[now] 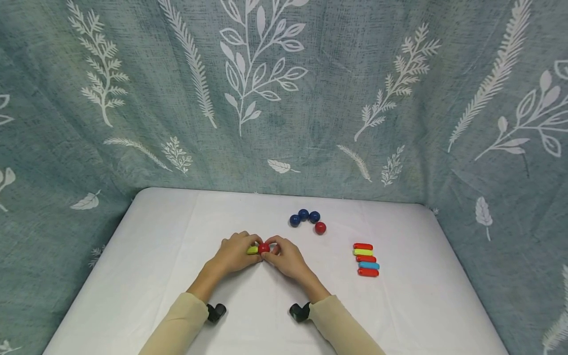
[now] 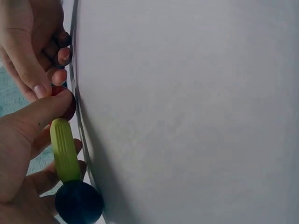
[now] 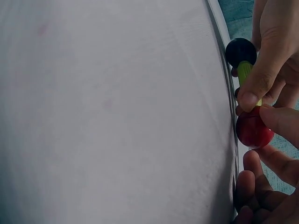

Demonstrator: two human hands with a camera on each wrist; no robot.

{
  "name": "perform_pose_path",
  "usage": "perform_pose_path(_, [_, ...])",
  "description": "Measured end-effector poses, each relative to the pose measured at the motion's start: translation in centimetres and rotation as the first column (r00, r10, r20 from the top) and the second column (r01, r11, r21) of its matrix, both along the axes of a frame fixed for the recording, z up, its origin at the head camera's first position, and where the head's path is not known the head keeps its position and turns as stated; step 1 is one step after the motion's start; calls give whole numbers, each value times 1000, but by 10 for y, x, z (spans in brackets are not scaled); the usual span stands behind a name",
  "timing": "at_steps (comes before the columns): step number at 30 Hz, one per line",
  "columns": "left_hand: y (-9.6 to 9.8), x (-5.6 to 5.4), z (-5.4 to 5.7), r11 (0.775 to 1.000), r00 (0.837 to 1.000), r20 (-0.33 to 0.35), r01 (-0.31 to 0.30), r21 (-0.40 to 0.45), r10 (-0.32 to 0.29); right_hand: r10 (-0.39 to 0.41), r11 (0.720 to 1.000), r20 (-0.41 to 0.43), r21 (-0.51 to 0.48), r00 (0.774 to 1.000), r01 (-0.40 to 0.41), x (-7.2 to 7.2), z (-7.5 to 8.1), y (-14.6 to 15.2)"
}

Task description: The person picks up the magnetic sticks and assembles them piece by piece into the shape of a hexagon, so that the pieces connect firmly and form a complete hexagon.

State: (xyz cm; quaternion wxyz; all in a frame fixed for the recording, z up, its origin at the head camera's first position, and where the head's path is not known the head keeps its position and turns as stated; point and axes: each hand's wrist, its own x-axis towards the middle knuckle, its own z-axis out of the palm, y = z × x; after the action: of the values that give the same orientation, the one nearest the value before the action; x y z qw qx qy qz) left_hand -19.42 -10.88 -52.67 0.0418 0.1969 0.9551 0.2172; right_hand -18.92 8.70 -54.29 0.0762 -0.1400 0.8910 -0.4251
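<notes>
- My left grip (image 1: 235, 252): narrow, thumb and fingers pinching a yellow-green stick (image 2: 64, 150) near its right-hand end.
- My right grip (image 1: 287, 256): narrow as well, thumb and index finger on the held red ball (image 3: 254, 128).
- Held red ball sits between my two grips, at the stick's right-hand end. My left thumb is right at that joint; can't tell how far the stick goes in.
- Dark blue ball (image 2: 79, 202) is on the stick's other end, over by my left palm. Shows in both wrist views, hidden behind my left grip from the head.
- Black wrist cameras (image 1: 216, 312) sit behind both grips, at the cuffs of my beige sleeves (image 1: 179, 323).
- Ahead and right of my right grip: three loose blue balls (image 1: 303, 214) bunched close, loose red ball (image 1: 320, 228) just on the near side of them.
- Well off to the right of my right grip: five loose sticks (image 1: 366, 259) side by side. Far to near: red, yellow, red, blue, red.
- White-covered tabletop (image 1: 408, 315) under it all; blue-green leaf-print cloth (image 1: 319, 148) beyond.
</notes>
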Motion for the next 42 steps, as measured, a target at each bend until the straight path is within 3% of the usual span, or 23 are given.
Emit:
perform_pose_path(13, [4,2,1,997,1000,24,-5,73,4,15,1000,-30,1,999,-15,0,1,1])
perform_pose_path(27, [4,0,-1,998,999,42,-16,68,13,17,1000,-36,23,999,-17,7,9,12])
perform_pose_path(42, [5,0,-3,996,996,80,-37,79,30,-100,995,-21,11,995,101,30,23,59])
